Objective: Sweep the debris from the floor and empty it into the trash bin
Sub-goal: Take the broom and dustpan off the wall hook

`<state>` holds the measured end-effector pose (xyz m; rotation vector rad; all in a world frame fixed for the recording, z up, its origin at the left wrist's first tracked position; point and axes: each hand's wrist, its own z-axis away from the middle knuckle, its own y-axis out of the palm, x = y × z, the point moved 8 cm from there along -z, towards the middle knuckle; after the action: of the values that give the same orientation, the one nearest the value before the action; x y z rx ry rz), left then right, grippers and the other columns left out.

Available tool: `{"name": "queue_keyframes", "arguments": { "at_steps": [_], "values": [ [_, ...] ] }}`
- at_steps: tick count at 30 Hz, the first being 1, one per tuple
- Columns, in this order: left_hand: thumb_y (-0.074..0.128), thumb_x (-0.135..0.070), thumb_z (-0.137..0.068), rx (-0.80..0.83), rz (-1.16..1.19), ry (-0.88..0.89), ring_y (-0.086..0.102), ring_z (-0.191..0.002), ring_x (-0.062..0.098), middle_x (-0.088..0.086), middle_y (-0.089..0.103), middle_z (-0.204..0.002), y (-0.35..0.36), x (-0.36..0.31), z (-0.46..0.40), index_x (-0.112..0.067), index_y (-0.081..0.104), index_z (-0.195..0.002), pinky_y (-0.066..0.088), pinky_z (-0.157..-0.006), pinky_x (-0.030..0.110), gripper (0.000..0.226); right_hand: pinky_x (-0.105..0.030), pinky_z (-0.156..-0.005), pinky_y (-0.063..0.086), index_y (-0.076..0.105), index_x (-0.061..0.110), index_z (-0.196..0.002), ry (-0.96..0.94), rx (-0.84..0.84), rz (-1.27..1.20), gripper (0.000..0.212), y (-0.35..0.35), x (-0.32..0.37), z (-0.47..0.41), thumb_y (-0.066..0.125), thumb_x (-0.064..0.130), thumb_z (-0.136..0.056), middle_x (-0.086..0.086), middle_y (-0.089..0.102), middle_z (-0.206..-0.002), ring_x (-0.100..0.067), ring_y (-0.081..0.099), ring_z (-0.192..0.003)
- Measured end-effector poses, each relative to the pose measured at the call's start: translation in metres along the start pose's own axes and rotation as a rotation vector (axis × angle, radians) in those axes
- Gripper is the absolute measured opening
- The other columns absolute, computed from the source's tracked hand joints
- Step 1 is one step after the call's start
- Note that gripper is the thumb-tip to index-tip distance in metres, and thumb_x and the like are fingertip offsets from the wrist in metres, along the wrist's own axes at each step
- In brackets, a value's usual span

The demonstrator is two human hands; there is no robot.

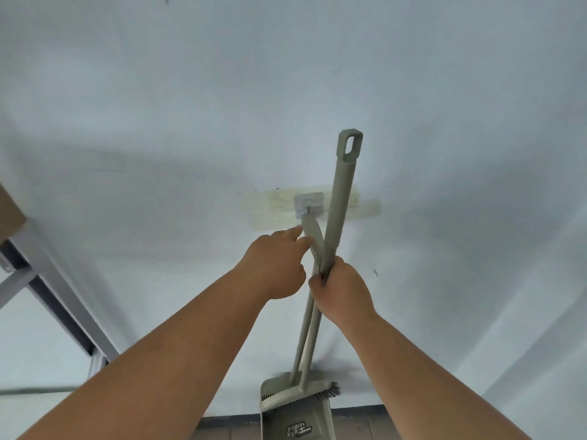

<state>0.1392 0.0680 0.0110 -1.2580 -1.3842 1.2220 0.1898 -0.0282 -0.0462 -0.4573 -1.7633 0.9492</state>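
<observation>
Pale wall (158,122) across nearly the whole view, bare but for old tape marks around a small stick-on hook (308,203). Grey rack (47,274) at the left edge, apart from the work. Strip of tiled floor (222,430) at the very bottom; no debris visible on it, no trash bin in view.

Dustpan (295,420) hanging upright against the wall, its handle (313,239) reaching up to the hook, presumably looped there for storage. Broom (341,198) clipped along the dustpan, bristles (320,393) tucked at the pan's mouth, loop end well above the hook, shaft crossing the pan handle.

Right hand (344,289) closed around both shafts where they cross, probably to carry the weight and stop any swing. Left hand (276,265) half open, fingertips (298,236) touching the pan handle just below the hook, not gripping, seemingly ready to nudge it off the peg.

Likely the fetching step: tools not yet free of the wall, sweeping not yet begun.
</observation>
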Motion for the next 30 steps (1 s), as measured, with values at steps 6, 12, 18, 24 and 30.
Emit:
{"name": "queue_keyframes", "arguments": {
  "at_steps": [6, 12, 18, 24, 30],
  "values": [
    [0.048, -0.024, -0.089, -0.075, -0.047, 0.104, 0.031, -0.136, 0.02, -0.002, 0.018, -0.155, -0.007, -0.008, -0.017, -0.031, 0.024, -0.145, 0.035, -0.1, 0.033, 0.062, -0.025, -0.055, 0.045, 0.057, 0.014, -0.101, -0.081, 0.005, -0.014, 0.024, -0.03, 0.009, -0.005, 0.048, 0.035, -0.094, 0.003, 0.059, -0.073, -0.019, 0.058, -0.066],
    [0.049, -0.021, -0.087, -0.224, -0.14, 0.209, 0.035, -0.135, 0.019, -0.004, 0.045, -0.139, -0.042, -0.022, -0.021, -0.027, 0.047, -0.126, 0.033, -0.097, 0.031, 0.04, -0.036, -0.076, 0.055, 0.058, 0.017, -0.106, -0.251, 0.106, -0.08, 0.021, -0.063, 0.031, -0.001, 0.053, 0.031, -0.091, 0.003, 0.064, -0.086, -0.018, 0.063, -0.08],
    [0.048, -0.026, -0.083, -0.144, -0.105, 0.174, 0.057, -0.08, 0.022, -0.004, 0.053, -0.082, -0.076, -0.027, -0.015, -0.022, 0.041, -0.083, 0.034, -0.066, 0.028, 0.007, -0.018, -0.07, 0.051, 0.058, 0.021, -0.099, -0.304, 0.067, -0.336, 0.008, -0.093, 0.038, 0.002, 0.054, 0.025, -0.094, 0.006, 0.065, -0.088, -0.01, 0.062, -0.079],
    [0.047, -0.032, -0.084, -0.132, -0.091, 0.144, 0.05, -0.07, 0.019, -0.009, 0.042, -0.065, -0.086, -0.041, -0.005, -0.02, 0.045, -0.087, 0.035, -0.06, 0.029, 0.013, -0.003, -0.063, 0.044, 0.062, 0.022, -0.099, -0.273, -0.016, -0.516, 0.016, -0.111, 0.034, 0.002, 0.046, 0.027, -0.098, 0.016, 0.062, -0.083, 0.0, 0.059, -0.079],
    [0.047, -0.051, -0.084, -0.169, -0.098, 0.089, 0.051, -0.069, 0.018, -0.009, 0.044, -0.064, -0.097, -0.043, -0.001, -0.021, 0.046, -0.092, 0.038, -0.061, 0.03, 0.032, -0.021, -0.071, 0.045, 0.057, 0.018, -0.095, -0.299, -0.047, -0.572, 0.017, -0.114, 0.04, 0.004, 0.042, 0.025, -0.1, 0.008, 0.059, -0.082, -0.01, 0.056, -0.078]
  ]
}}
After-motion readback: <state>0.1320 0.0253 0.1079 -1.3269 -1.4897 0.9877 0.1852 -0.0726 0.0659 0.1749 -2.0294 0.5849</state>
